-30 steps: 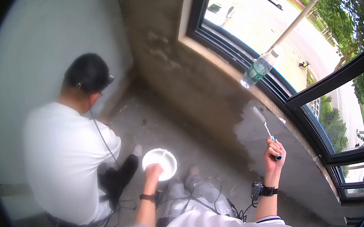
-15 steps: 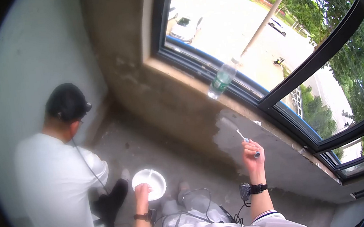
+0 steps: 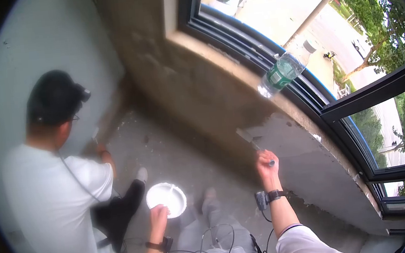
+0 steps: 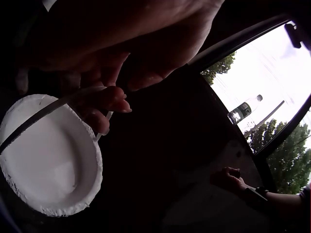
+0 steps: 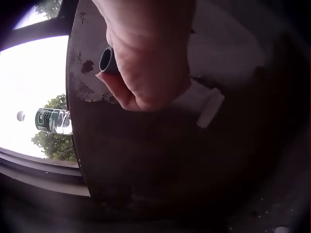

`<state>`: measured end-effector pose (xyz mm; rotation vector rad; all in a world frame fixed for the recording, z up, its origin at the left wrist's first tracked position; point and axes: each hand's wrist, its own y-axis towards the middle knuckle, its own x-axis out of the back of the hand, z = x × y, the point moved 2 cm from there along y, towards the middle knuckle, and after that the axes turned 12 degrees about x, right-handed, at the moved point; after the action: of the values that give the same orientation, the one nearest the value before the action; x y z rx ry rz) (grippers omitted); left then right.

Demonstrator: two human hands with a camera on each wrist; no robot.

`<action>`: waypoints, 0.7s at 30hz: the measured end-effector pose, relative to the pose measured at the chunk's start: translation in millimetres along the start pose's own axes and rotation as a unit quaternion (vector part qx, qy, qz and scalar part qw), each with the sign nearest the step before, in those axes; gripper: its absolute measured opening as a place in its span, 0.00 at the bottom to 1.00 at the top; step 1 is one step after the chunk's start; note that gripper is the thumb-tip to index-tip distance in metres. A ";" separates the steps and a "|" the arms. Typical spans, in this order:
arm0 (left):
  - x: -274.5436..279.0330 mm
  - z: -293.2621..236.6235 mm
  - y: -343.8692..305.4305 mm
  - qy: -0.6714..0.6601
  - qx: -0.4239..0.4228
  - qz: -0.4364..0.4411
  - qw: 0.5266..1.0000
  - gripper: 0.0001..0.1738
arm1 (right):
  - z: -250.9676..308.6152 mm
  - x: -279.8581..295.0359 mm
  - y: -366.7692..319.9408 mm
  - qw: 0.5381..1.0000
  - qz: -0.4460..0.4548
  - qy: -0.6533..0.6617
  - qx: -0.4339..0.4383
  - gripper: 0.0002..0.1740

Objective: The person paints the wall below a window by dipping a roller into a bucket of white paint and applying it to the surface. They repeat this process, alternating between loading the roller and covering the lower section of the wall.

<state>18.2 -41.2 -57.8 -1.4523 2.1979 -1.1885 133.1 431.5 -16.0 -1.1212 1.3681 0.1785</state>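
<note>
My right hand (image 3: pixel 267 164) grips the handle of a small paint roller (image 5: pixel 211 108). Its white sleeve lies against the wall below the window, at the left edge of a pale coated patch (image 3: pixel 288 142). The handle's hollow dark end shows beside my thumb in the right wrist view. Low in front of me, my left hand (image 3: pixel 159 217) holds a white bucket (image 4: pixel 99 170) by its thin bail handle (image 4: pixel 39 116). White paint (image 4: pixel 43 155) lies inside, and the rim is crusted with it.
A green-labelled plastic bottle (image 3: pixel 281 74) stands on the window sill (image 3: pixel 225 57). Another person (image 3: pixel 56 191) in a white shirt crouches at my left, an arm stretched toward the wall corner. Cables (image 3: pixel 200 250) hang across my lap. Bare wall (image 3: pixel 184 94) continues left of the coated patch.
My right hand has moved the roller left and down along the wall, to the coated patch's left edge. The left hand keeps holding the bucket. The other person's arm now reaches forward; the head view has shifted.
</note>
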 end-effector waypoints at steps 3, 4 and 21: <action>-4.9 -13.0 -1.9 -0.008 0.001 0.003 1.000 0.12 | -13.3 4.9 9.1 0.999 -0.016 -0.034 0.009 0.12; -4.5 -18.6 -4.9 -0.003 0.007 -0.001 1.000 0.12 | -11.9 -0.3 1.0 0.999 0.001 -0.038 0.010 0.12; -8.7 -42.2 -2.3 -0.108 -0.004 -0.005 0.994 0.11 | 10.6 -23.4 -79.1 0.994 0.022 -0.100 0.045 0.07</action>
<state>-1.4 -13.5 -31.1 -1.5190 2.0535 -0.9755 187.9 410.2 42.7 -0.9726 1.2110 0.2511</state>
